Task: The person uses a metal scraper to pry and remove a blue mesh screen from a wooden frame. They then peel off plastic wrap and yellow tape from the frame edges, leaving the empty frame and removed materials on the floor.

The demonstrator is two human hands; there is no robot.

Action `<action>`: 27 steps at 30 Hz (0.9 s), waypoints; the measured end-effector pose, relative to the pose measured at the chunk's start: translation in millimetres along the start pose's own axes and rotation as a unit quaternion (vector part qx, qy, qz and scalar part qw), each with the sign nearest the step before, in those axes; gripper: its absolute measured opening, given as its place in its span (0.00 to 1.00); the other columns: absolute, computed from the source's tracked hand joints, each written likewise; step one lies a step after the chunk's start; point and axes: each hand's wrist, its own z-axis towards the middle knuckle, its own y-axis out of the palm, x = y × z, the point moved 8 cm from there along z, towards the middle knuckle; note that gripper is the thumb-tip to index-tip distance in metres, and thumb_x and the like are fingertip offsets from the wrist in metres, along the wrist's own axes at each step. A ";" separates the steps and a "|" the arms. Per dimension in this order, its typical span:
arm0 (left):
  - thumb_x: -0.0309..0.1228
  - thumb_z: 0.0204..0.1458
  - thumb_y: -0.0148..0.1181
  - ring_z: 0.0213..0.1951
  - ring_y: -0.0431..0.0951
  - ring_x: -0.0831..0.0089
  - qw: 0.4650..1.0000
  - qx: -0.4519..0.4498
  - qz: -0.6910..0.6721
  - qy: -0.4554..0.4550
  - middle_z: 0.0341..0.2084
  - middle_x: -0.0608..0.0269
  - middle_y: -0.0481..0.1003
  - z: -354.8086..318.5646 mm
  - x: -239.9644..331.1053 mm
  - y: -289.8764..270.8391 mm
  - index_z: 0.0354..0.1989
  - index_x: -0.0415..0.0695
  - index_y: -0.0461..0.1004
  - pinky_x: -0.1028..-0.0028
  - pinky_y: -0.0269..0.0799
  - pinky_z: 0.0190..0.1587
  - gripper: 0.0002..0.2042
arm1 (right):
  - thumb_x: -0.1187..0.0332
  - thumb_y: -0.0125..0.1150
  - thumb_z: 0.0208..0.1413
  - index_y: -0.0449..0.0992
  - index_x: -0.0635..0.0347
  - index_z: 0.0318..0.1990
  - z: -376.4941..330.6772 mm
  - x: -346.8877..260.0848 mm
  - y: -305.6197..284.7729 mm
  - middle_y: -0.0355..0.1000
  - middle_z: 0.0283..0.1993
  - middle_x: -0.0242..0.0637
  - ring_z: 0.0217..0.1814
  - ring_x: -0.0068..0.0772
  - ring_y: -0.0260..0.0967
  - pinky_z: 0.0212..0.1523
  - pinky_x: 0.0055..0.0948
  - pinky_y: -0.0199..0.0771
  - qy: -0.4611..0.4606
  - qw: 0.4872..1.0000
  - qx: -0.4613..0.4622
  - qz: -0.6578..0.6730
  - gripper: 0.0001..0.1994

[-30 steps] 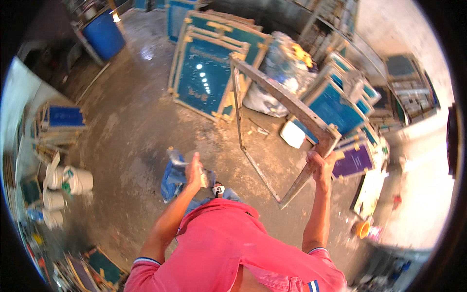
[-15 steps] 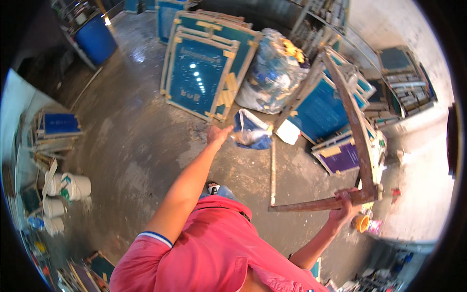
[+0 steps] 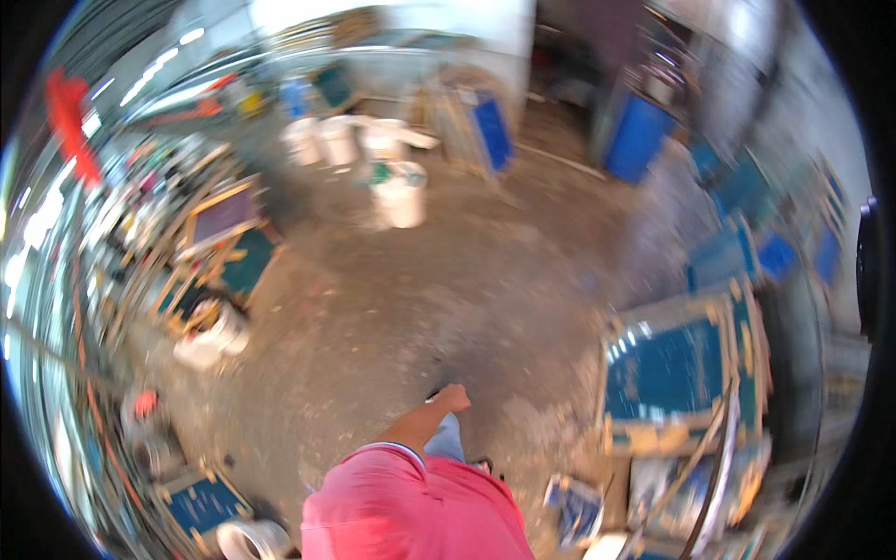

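My left hand (image 3: 454, 398) hangs low in front of my body, over the floor and close to my leg. It is blurred, so the set of its fingers does not show well; I make out nothing held in it. My right hand and forearm are out of the picture. At the lower right, narrow wooden bars (image 3: 718, 471), which look like the wooden frame seen before, rise from the bottom edge to a point in front of a leaning teal screen frame (image 3: 667, 373). The lower end of these bars is cut off.
White buckets (image 3: 401, 198) stand on the far floor, left of a blue panel (image 3: 492, 133) and a blue drum (image 3: 638, 137). Screen frames and clutter (image 3: 222, 219) line the left side. A blue-and-white bag (image 3: 574, 509) and a filled plastic sack (image 3: 665, 485) lie at lower right.
My view has swung left, so the buckets now stand ahead and the screen frames at the right. My left hand has dropped toward my leg; my right hand has left the picture.
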 end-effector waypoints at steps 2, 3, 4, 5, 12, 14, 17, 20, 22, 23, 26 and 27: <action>0.45 0.47 0.56 0.38 0.79 0.43 0.995 0.052 -0.062 -0.064 0.33 0.40 0.78 -5.6 -50.0 -28.8 0.31 0.39 0.81 0.52 0.75 0.42 0.19 | 0.72 0.66 0.49 0.74 0.67 0.39 3.6 -28.4 88.2 0.72 0.31 0.36 0.27 0.29 0.66 0.32 0.31 0.71 -0.055 0.993 -0.101 0.004 0.12; 0.44 0.47 0.56 0.38 0.79 0.43 0.990 0.060 -0.095 -0.083 0.33 0.40 0.78 -10.5 -67.1 -30.8 0.31 0.38 0.81 0.52 0.75 0.42 0.19 | 0.71 0.66 0.49 0.74 0.67 0.39 1.9 -40.3 131.4 0.72 0.31 0.36 0.27 0.29 0.66 0.32 0.31 0.71 -0.084 0.985 -0.149 0.006 0.12; 0.44 0.46 0.57 0.38 0.79 0.43 0.998 0.059 -0.014 -0.014 0.33 0.39 0.78 -18.7 -76.8 -31.5 0.31 0.37 0.81 0.52 0.75 0.43 0.19 | 0.71 0.66 0.49 0.74 0.67 0.39 -5.2 -58.8 175.6 0.72 0.30 0.36 0.27 0.30 0.66 0.32 0.32 0.71 -0.114 0.974 -0.195 0.010 0.12; 0.44 0.45 0.58 0.38 0.79 0.43 0.994 0.058 0.071 0.054 0.32 0.38 0.78 -29.1 -84.8 -24.8 0.31 0.36 0.80 0.52 0.75 0.43 0.20 | 0.70 0.66 0.49 0.74 0.67 0.38 -14.1 -74.4 218.1 0.72 0.30 0.36 0.27 0.30 0.67 0.32 0.32 0.71 -0.145 0.961 -0.235 0.019 0.12; 0.44 0.46 0.58 0.39 0.79 0.46 0.893 0.145 -0.334 -0.266 0.36 0.45 0.79 -94.8 -230.9 41.1 0.34 0.47 0.82 0.53 0.75 0.43 0.15 | 0.66 0.68 0.49 0.74 0.68 0.36 -81.9 -177.7 429.6 0.73 0.28 0.38 0.27 0.34 0.67 0.32 0.37 0.72 -0.342 0.854 -0.390 0.045 0.14; 0.45 0.48 0.57 0.40 0.79 0.48 0.912 0.107 -0.304 -0.253 0.38 0.48 0.79 -111.0 -244.2 23.9 0.34 0.48 0.82 0.53 0.75 0.42 0.15 | 0.65 0.68 0.48 0.75 0.69 0.36 -87.4 -197.9 458.7 0.74 0.28 0.38 0.26 0.35 0.67 0.33 0.38 0.72 -0.385 0.839 -0.383 0.038 0.15; 0.46 0.51 0.56 0.42 0.80 0.52 0.985 0.019 -0.033 -0.171 0.41 0.50 0.79 -151.0 -290.7 67.8 0.37 0.49 0.81 0.55 0.75 0.43 0.16 | 0.63 0.69 0.48 0.75 0.69 0.35 -108.8 -216.3 521.0 0.74 0.27 0.39 0.26 0.37 0.68 0.33 0.40 0.73 -0.428 0.799 -0.417 0.068 0.16; 0.40 0.53 0.54 0.43 0.80 0.51 0.924 0.075 -0.169 -0.334 0.42 0.53 0.79 -190.8 -356.8 80.0 0.41 0.50 0.80 0.53 0.76 0.42 0.13 | 0.62 0.70 0.48 0.75 0.69 0.34 -122.3 -245.1 572.0 0.74 0.26 0.40 0.26 0.39 0.68 0.33 0.42 0.73 -0.419 0.786 -0.442 0.105 0.17; 0.42 0.52 0.56 0.44 0.79 0.50 0.902 0.097 -0.188 -0.376 0.42 0.52 0.79 -195.3 -384.6 70.7 0.43 0.50 0.80 0.53 0.76 0.42 0.15 | 0.64 0.74 0.45 0.75 0.73 0.36 -142.2 -289.3 607.5 0.74 0.26 0.43 0.27 0.39 0.69 0.34 0.41 0.74 -0.320 0.797 -0.489 0.152 0.20; 0.45 0.50 0.57 0.44 0.79 0.50 0.930 0.089 -0.133 -0.332 0.41 0.51 0.79 -189.4 -389.0 60.8 0.43 0.51 0.81 0.52 0.75 0.43 0.17 | 0.65 0.76 0.43 0.75 0.75 0.38 -151.6 -314.4 624.0 0.74 0.27 0.45 0.27 0.39 0.69 0.34 0.41 0.74 -0.269 0.800 -0.507 0.174 0.21; 0.52 0.50 0.58 0.42 0.80 0.55 0.766 0.124 -0.386 -0.498 0.35 0.53 0.81 -215.0 -410.7 87.3 0.36 0.50 0.83 0.54 0.72 0.49 0.20 | 0.65 0.73 0.47 0.75 0.73 0.43 -189.3 -361.4 688.8 0.75 0.31 0.45 0.30 0.40 0.71 0.35 0.40 0.75 -0.178 0.799 -0.544 0.185 0.22; 0.54 0.50 0.57 0.40 0.81 0.56 0.769 0.131 -0.412 -0.471 0.32 0.55 0.81 -202.9 -410.6 83.1 0.32 0.49 0.83 0.56 0.71 0.50 0.21 | 0.67 0.72 0.47 0.75 0.71 0.44 -193.4 -362.8 716.5 0.76 0.32 0.45 0.31 0.40 0.72 0.34 0.40 0.75 -0.141 0.777 -0.570 0.227 0.20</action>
